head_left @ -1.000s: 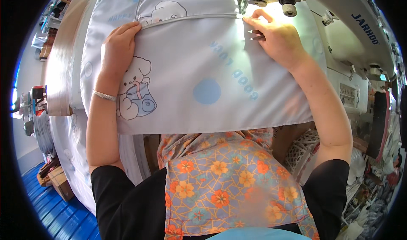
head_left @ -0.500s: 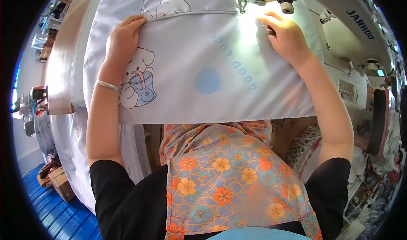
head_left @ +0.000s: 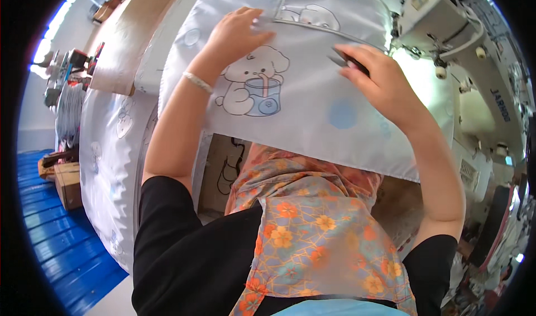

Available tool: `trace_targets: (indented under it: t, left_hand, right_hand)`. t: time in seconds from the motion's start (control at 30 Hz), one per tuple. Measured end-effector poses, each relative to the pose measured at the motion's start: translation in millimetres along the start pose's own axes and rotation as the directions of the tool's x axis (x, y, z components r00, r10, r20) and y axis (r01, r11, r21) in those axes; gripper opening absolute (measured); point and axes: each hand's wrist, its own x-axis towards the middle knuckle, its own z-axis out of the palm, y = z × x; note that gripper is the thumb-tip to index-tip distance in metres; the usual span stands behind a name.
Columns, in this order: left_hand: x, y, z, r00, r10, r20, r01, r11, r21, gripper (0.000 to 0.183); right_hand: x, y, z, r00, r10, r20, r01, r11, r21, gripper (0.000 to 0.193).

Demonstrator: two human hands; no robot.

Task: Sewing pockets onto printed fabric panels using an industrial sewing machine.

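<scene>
A white sheet of satiny fabric, printed with cartoon puppies and pale blue dots, lies across the sewing table and hangs over its front edge. A piped seam crosses it on the far side. My left hand is over the fabric, just left of the seam's end, thumb and fingers apart and nothing seen between them. In my right hand is a pair of dark thread snips, blades pointing left above the cloth. The sewing machine's needle area is beyond that hand, near the fabric's right part.
The white sewing machine with its lit work area stands at the right. More printed fabric drapes down at the left, beside a wooden board. A cardboard box sits near the blue ridged floor.
My view has swung left. The left hand has come off the seam and opened, while the right hand, with the snips, has moved away from the needle area toward me.
</scene>
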Motion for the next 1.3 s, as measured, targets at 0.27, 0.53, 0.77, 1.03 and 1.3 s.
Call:
trace_targets:
  t: [0.27,0.53,0.77,1.03,1.3]
  left_hand:
    - [7.2,4.2,19.3,0.992,-0.048,-0.117,0.042,0.998,-0.051,0.007]
    - [8.6,5.4,18.9,0.987,-0.041,-0.158,0.027,0.996,-0.09,0.008]
    - [-62.9,21.9,-24.5,0.973,0.207,0.103,-0.216,0.973,0.078,0.038]
    - [-197.4,82.0,-23.7,0.83,0.413,0.375,0.073,0.586,-0.807,0.017]
    - [-178.4,37.2,2.1,0.743,-0.593,0.311,0.222,-0.22,-0.95,0.024]
  right_hand:
    - [117.2,21.8,66.8,0.983,-0.12,-0.142,0.092,0.978,-0.185,0.022]
    - [133.8,27.3,71.3,0.975,-0.178,-0.131,0.15,0.968,-0.2,0.021]
    - [-59.1,46.2,-8.4,0.938,0.201,-0.282,-0.2,0.979,0.03,0.026]
    - [-245.3,114.1,-65.4,0.372,0.679,-0.632,-0.764,0.611,0.207,0.039]
    - [-195.1,119.0,-47.9,0.572,0.758,-0.315,-0.583,0.645,0.494,0.048]
